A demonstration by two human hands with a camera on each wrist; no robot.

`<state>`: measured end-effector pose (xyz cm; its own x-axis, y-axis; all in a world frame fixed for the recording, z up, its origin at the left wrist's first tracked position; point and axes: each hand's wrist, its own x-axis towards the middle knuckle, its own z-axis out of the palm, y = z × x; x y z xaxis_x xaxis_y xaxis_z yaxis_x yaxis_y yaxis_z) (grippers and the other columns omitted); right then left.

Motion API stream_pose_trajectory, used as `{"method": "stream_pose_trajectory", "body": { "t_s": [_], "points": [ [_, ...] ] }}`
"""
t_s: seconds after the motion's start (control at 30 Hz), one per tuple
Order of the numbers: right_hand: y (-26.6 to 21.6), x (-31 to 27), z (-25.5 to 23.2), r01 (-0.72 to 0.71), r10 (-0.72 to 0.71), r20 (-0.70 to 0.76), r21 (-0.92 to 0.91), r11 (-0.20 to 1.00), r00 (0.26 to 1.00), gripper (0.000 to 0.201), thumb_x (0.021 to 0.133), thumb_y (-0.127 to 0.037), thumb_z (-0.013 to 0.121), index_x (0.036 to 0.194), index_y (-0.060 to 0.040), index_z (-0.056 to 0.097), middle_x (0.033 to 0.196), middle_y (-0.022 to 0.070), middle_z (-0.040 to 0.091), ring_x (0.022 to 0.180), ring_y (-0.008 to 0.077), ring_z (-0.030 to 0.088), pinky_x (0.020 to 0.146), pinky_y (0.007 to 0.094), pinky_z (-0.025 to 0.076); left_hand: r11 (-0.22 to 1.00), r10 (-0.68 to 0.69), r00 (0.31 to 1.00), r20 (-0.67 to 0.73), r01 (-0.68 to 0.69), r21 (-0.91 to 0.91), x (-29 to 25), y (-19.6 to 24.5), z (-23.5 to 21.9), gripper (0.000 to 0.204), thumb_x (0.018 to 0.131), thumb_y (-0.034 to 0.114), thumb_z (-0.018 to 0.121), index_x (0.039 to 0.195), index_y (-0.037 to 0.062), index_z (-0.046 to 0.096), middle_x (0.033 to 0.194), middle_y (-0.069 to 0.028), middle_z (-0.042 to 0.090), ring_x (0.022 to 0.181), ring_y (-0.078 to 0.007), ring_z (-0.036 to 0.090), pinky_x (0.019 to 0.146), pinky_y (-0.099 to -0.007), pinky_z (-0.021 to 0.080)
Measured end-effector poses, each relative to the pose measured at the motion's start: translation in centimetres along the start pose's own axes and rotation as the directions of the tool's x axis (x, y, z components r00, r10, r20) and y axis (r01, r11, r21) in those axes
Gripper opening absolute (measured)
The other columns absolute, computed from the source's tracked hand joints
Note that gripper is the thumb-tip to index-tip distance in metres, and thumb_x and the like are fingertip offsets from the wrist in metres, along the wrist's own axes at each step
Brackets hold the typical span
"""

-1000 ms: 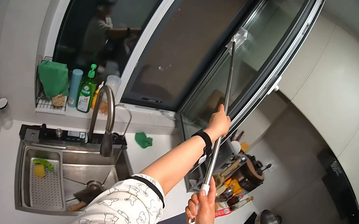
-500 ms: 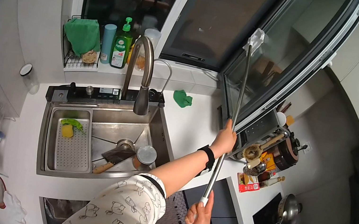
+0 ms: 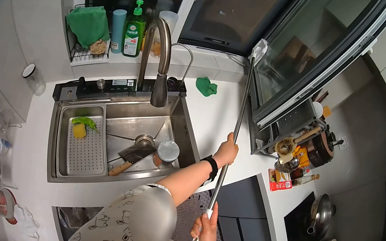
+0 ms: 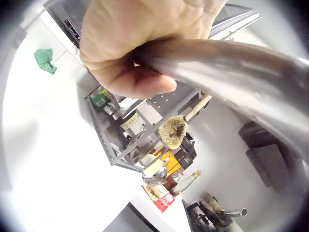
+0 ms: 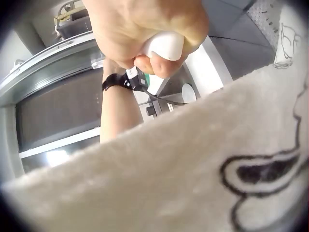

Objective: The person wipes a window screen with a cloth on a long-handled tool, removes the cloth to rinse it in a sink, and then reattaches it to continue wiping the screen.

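A long metal-poled window wiper (image 3: 244,98) slants up from my hands to the opened window sash. Its white head (image 3: 259,50) lies at the lower hinge-side corner of the glass (image 3: 295,51), just over the sill. My left hand (image 3: 226,150) grips the pole partway along; in the left wrist view its fingers and thumb wrap the shiny tube (image 4: 217,60). Lower down, my right hand (image 3: 206,232) holds the white end of the handle, whose tip (image 5: 167,45) pokes out of the curled fingers in the right wrist view.
Left of the pole stand the tall faucet (image 3: 163,63) and the sink (image 3: 190,135), with a cleaver and a jar inside. A green cloth (image 3: 206,86) lies on the counter. To the right are a dish rack (image 3: 288,124), a brush (image 3: 288,145) and a stove (image 3: 295,226).
The wiper head has come down the glass to the lower corner by the sill, and both hands have moved lower with the pole. The head view has tilted down toward the sink.
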<state>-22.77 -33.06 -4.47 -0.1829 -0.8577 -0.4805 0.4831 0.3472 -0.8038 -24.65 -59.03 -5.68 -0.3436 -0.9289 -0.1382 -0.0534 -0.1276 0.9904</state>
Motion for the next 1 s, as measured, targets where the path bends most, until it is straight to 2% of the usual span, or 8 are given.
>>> {"method": "stream_pose_trajectory", "body": {
  "t_s": [0.13, 0.23, 0.27, 0.6, 0.67, 0.7, 0.83, 1.0],
  "points": [
    [-1.4, -0.7, -0.3, 0.007, -0.009, -0.033, -0.041, 0.999, 0.999, 0.057, 0.094, -0.012, 0.039, 0.141, -0.0276, 0.011, 0.063, 0.0013, 0.041, 0.042, 0.0062, 0.034, 0.037, 0.0194, 0.031, 1.000, 0.013, 1.000, 0.026, -0.013, -0.024, 0.3, 1.0, 0.4, 0.049, 0.086, 0.010, 0.041, 0.124, -0.0078, 0.016, 0.059, -0.0183, 0.056, 0.041, -0.0267, 0.054, 0.038, -0.0351, 0.046],
    [-3.6, -2.2, -0.7, 0.052, -0.059, -0.093, -0.080, 0.995, 0.994, 0.055, 0.093, -0.012, 0.042, 0.140, -0.0263, 0.018, 0.061, 0.0003, 0.041, 0.041, 0.0047, 0.034, 0.036, 0.0181, 0.029, 0.971, 0.149, 0.989, -0.017, -0.143, 0.190, 0.7, 1.9, 2.1, 0.055, 0.085, 0.019, 0.050, 0.118, -0.0135, 0.021, 0.078, -0.0300, 0.058, 0.071, -0.0408, 0.061, 0.065, -0.0425, 0.051],
    [-4.2, -2.7, -1.0, 0.079, -0.090, -0.111, -0.101, 0.992, 0.990, 0.054, 0.093, -0.014, 0.043, 0.140, -0.0241, 0.020, 0.061, 0.0003, 0.040, 0.041, 0.0043, 0.034, 0.036, 0.0174, 0.029, 0.983, 0.138, 0.990, -0.036, -0.132, 0.126, 1.2, 1.8, 3.0, 0.057, 0.085, 0.024, 0.051, 0.118, -0.0137, 0.024, 0.086, -0.0330, 0.057, 0.083, -0.0439, 0.058, 0.073, -0.0441, 0.049],
    [-7.2, -6.5, -1.6, 0.109, -0.131, -0.167, -0.134, 0.985, 0.977, 0.054, 0.092, -0.014, 0.044, 0.140, -0.0175, 0.020, 0.058, 0.0003, 0.037, 0.040, 0.0043, 0.031, 0.035, 0.0175, 0.026, 0.991, 0.120, 0.993, -0.013, -0.119, 0.061, 0.2, 4.5, 5.1, 0.060, 0.085, 0.028, 0.051, 0.114, -0.0192, 0.026, 0.084, -0.0343, 0.057, 0.081, -0.0441, 0.059, 0.072, -0.0436, 0.050],
    [-7.4, -7.9, -2.3, 0.065, -0.097, -0.209, -0.153, 0.986, 0.973, 0.057, 0.092, -0.013, 0.043, 0.142, -0.0185, 0.015, 0.060, 0.0010, 0.038, 0.040, 0.0043, 0.031, 0.034, 0.0176, 0.025, 0.972, 0.219, 0.975, -0.046, -0.214, 0.100, -0.9, 4.0, 6.3, 0.047, 0.088, 0.021, 0.048, 0.104, -0.0167, 0.026, 0.062, -0.0232, 0.056, 0.045, -0.0291, 0.059, 0.043, -0.0354, 0.049],
    [-7.6, -9.1, -0.9, 0.090, -0.158, -0.295, -0.230, 0.969, 0.942, 0.037, 0.095, -0.020, 0.039, 0.130, -0.0091, 0.036, 0.054, 0.0006, 0.037, 0.037, 0.0053, 0.031, 0.032, 0.0188, 0.025, 0.972, 0.219, 0.975, -0.046, -0.214, 0.100, -1.7, 3.6, 6.9, 0.047, 0.088, 0.021, 0.048, 0.104, -0.0167, 0.026, 0.062, -0.0232, 0.056, 0.045, -0.0291, 0.059, 0.043, -0.0354, 0.049],
    [-8.4, -13.6, -1.3, 0.026, -0.099, -0.270, -0.262, 0.965, 0.958, 0.059, 0.091, -0.021, 0.050, 0.140, -0.0117, 0.020, 0.055, -0.0083, 0.030, 0.041, 0.0011, 0.023, 0.035, 0.0164, 0.019, 0.982, 0.185, 0.982, 0.032, -0.186, 0.015, -5.5, 3.6, 8.3, 0.046, 0.087, 0.016, 0.047, 0.105, -0.0174, 0.022, 0.059, -0.0186, 0.055, 0.042, -0.0262, 0.057, 0.040, -0.0338, 0.048],
    [-9.0, -19.5, -1.1, -0.031, -0.066, -0.364, -0.256, 0.966, 0.929, 0.057, 0.091, -0.017, 0.050, 0.140, -0.0107, 0.022, 0.056, -0.0083, 0.031, 0.044, 0.0012, 0.026, 0.038, 0.0154, 0.020, 0.983, 0.182, 0.967, 0.178, -0.171, -0.072, -11.0, 3.7, 9.6, 0.043, 0.087, 0.014, 0.045, 0.105, -0.0142, 0.018, 0.062, -0.0157, 0.054, 0.049, -0.0230, 0.057, 0.043, -0.0327, 0.047]
  ]
}}
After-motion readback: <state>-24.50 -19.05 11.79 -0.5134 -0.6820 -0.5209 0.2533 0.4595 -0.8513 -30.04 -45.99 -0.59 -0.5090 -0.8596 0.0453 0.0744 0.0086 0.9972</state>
